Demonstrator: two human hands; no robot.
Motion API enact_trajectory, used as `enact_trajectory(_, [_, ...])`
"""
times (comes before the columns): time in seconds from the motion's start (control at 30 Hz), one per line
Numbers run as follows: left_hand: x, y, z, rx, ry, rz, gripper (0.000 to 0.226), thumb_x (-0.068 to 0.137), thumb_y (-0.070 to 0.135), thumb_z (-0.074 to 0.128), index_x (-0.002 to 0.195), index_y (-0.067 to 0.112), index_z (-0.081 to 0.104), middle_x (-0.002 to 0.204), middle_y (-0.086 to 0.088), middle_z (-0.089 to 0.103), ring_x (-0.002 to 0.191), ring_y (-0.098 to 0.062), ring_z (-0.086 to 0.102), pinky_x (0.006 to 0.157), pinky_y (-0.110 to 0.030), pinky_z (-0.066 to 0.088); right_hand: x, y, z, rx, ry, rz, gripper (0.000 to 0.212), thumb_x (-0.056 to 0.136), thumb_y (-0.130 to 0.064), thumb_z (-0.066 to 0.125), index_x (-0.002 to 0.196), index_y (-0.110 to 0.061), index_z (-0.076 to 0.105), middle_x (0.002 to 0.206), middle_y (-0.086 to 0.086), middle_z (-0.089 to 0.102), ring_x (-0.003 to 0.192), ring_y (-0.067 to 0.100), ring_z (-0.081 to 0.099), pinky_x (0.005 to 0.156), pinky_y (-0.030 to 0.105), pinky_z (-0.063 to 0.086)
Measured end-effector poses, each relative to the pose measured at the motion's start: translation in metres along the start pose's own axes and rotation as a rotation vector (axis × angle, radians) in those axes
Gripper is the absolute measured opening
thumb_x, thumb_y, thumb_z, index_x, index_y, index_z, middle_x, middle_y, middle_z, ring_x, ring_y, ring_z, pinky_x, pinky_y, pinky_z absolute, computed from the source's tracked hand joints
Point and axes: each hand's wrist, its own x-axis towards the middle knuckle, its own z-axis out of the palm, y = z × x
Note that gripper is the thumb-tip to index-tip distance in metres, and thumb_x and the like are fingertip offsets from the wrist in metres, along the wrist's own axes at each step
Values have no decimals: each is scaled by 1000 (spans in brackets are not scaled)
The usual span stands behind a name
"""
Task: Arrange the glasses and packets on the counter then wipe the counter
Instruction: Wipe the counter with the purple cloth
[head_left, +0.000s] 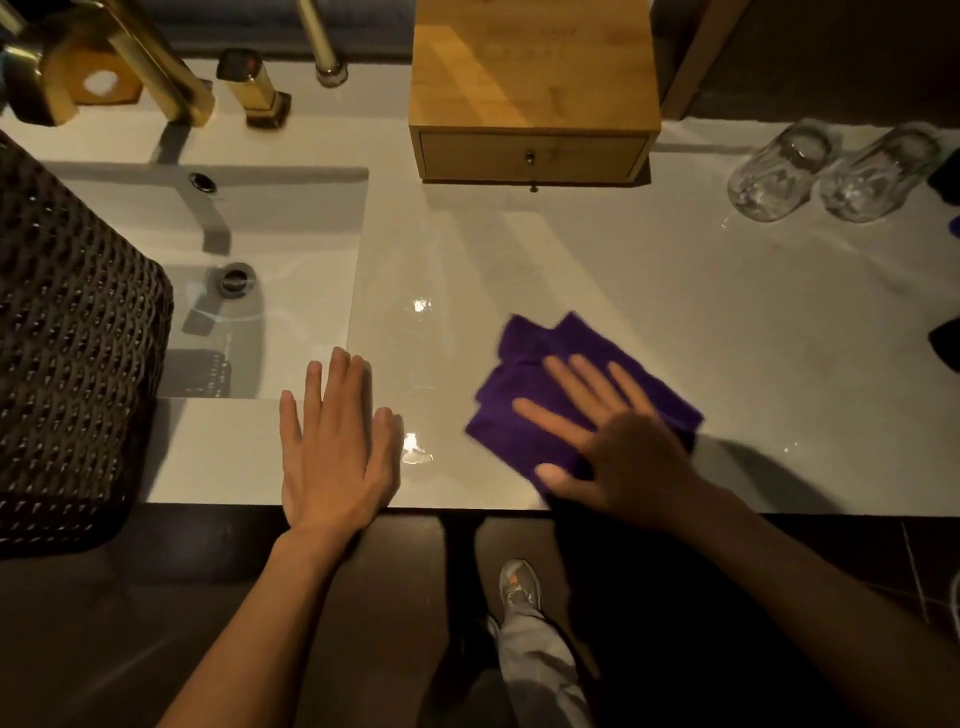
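A folded purple cloth (540, 353) lies on the white counter (597, 270) near its front edge. My right hand (608, 431) presses flat on the cloth with fingers spread. My left hand (332, 441) rests flat and empty on the counter at the sink's front right corner. Two clear glasses (769, 176) (872, 179) stand upside down side by side at the back right. Dark packets (945, 343) show only partly at the right edge.
A wooden drawer box (535, 88) stands at the back centre. A white sink (249, 270) with a brass tap (156, 67) lies to the left. A dark woven basket (67, 338) fills the left edge. My leg and shoe (519, 587) are on the dark floor below.
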Motion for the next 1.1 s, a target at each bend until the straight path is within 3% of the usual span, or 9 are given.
enact_trajectory(0.17, [2,3,0,21,-20,-4,67,99,52,12,157,21,21,169,0,13,157,-19,3,125,-54,5,-20,79,-18,19,13,618,74,86,-77,21,154,-50,14,169,6,3,154,27,4,123,50,4])
enact_trajectory(0.27, [1,2,-1,0,-24,-8,67,98,52,14,156,20,23,168,0,14,156,-18,4,126,-53,4,27,81,-25,64,26,837,74,88,-78,14,155,-49,0,168,7,-7,154,29,-7,121,56,-4])
enact_trajectory(0.37, [0,1,-3,-16,-17,3,68,97,54,15,156,21,23,169,0,13,156,-18,4,125,-54,4,85,58,-26,61,43,818,75,90,-76,14,157,-43,4,168,12,-4,153,37,-4,119,62,-1])
enact_trajectory(0.5, [1,-5,2,-43,14,14,73,96,62,16,157,22,17,169,1,8,156,-16,1,126,-53,4,131,-18,-18,71,51,543,71,93,-69,24,157,-42,14,168,12,3,153,39,1,119,63,1])
enact_trajectory(0.63, [1,-10,4,-113,45,19,85,92,71,22,159,21,13,169,1,8,156,-13,1,127,-50,5,101,-99,1,9,-9,169,71,94,-71,23,157,-42,10,168,10,-1,153,36,-5,119,61,1])
enact_trajectory(0.73, [2,-9,1,-144,47,14,89,89,76,17,158,20,16,169,-1,10,156,-15,2,127,-49,6,56,-104,13,34,-40,60,70,93,-71,28,156,-48,9,168,6,-6,154,30,-11,120,58,-2])
enact_trajectory(0.87, [2,-7,3,-8,-6,31,77,93,71,13,159,30,10,170,3,-1,156,-16,-6,126,-54,2,-9,-51,16,44,62,229,70,85,-65,49,151,-47,34,166,10,19,151,34,19,119,59,15])
enact_trajectory(1.1, [0,-6,5,61,-63,34,69,96,69,21,157,37,15,170,4,0,156,-18,-9,124,-57,-2,-19,59,-14,59,-10,817,72,88,-77,16,154,-52,3,168,5,-6,154,28,-5,121,56,-1])
